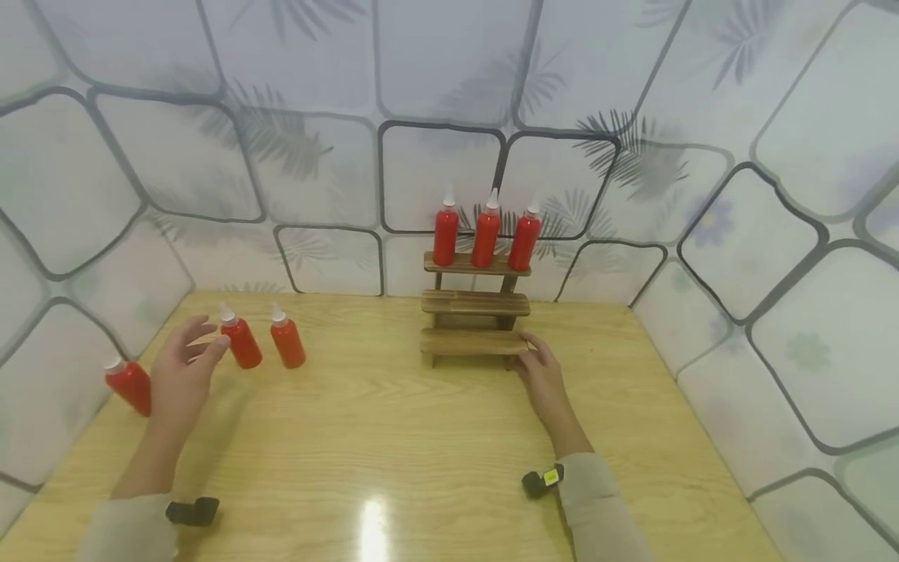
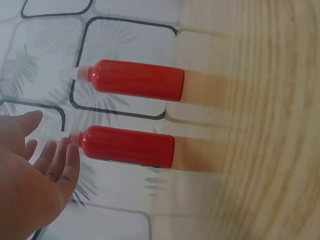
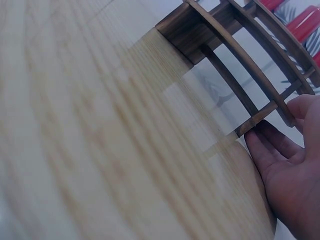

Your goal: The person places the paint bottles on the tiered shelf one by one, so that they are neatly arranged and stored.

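Note:
My left hand [image 1: 184, 371] is raised beside a red squeeze bottle [image 1: 242, 343] with a white pointed cap, fingers spread and loosely bent, holding nothing. In the left wrist view the fingertips are close to that bottle's cap; whether they touch it cannot be told. Another red bottle [image 1: 288, 343] stands to its right. A third red bottle [image 1: 131, 388] is partly hidden behind the left hand. My right hand [image 1: 544, 382] grips the right end of the lowest step of a three-tier wooden stand [image 1: 474, 342], thumb at the board's end and fingers by the leg [image 3: 252, 121].
Three red bottles stand in a row on the top tier: a left one [image 1: 445, 236], a middle one [image 1: 486, 236] and a right one [image 1: 524, 242]. Patterned wall panels [image 1: 323, 261] enclose the pale wooden table [image 1: 393, 437] at the back and sides.

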A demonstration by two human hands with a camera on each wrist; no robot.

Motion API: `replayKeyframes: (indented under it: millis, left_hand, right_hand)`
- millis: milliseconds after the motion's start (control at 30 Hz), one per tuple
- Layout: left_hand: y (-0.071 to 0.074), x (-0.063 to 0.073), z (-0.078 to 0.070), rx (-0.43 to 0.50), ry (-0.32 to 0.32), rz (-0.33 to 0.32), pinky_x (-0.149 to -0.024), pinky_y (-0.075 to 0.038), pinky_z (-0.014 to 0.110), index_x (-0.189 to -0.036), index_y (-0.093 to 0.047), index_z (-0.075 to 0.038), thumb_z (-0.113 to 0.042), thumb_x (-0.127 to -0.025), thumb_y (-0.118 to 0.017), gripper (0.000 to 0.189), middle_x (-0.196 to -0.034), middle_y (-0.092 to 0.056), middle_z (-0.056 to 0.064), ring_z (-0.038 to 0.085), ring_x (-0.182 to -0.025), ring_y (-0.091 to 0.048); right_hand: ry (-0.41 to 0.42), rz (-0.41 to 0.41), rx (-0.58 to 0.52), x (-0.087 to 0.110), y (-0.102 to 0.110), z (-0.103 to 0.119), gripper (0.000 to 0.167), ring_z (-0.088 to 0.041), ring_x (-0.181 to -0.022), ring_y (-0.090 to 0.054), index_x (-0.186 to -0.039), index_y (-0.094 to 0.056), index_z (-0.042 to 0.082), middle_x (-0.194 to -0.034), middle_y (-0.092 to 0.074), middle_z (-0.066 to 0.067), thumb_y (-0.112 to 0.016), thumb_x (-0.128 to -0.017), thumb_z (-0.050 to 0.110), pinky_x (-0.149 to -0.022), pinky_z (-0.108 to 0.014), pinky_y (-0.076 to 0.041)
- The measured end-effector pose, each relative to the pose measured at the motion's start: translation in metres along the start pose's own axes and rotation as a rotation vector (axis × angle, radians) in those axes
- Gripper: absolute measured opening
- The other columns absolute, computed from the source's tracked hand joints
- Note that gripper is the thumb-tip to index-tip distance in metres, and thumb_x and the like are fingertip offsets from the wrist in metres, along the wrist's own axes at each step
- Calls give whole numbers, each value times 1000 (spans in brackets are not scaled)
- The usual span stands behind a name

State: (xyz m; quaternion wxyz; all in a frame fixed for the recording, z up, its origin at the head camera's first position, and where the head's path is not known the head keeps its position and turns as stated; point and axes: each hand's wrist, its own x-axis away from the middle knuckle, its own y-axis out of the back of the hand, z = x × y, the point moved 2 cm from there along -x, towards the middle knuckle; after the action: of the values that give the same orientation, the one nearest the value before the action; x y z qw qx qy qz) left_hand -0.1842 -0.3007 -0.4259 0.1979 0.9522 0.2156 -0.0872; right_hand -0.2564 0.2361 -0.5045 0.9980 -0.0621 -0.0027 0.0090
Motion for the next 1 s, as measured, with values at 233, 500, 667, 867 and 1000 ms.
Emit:
replayKeyframes:
  millis: [233,500,667,867,1000]
  left_hand:
    - [-5,-17,16,-19,46,26,-79,-45,3,-152,-43,-14,-32,-99,-64,60,-137,-56,0,-7,-101,-50]
    - [-14,-30,31,25,107,52,-73,-48,6,-155,-39,-20,-31,-99,-65,63,-153,-41,18,-4,-101,-47]
    - [-20,-35,37,33,119,66,-75,-48,6,-155,-39,-20,-27,-99,-65,62,-156,-40,18,10,-113,-49]
    - [-27,-36,37,24,162,66,-97,-49,19,-159,-29,-14,-24,-101,-61,67,-160,-36,16,30,-131,-45]
    - [-30,-36,37,63,169,81,-119,-36,46,-160,-24,-13,-22,-102,-59,69,-163,-30,18,39,-144,-37]
  right_hand:
    - [8,-6,7,-2,2,-4,48,-35,-138,-47,-152,-38,10,-141,-40,-23,-50,-106,18,-112,-30,-44]
    - [7,3,24,-2,2,-4,47,-32,-139,-47,-151,-40,12,-150,-36,-20,-51,-106,21,-113,-30,-44]
    - [-1,7,41,-1,3,-4,48,-32,-139,-46,-152,-39,13,-151,-35,-19,-50,-106,22,-115,-33,-41]
    - [-1,-2,21,-2,2,-5,48,-33,-139,-47,-152,-40,13,-149,-37,-21,-51,-106,22,-112,-29,-44]
    - [4,-2,2,-2,1,-5,47,-33,-139,-47,-152,-40,13,-148,-38,-22,-51,-106,20,-110,-27,-45]
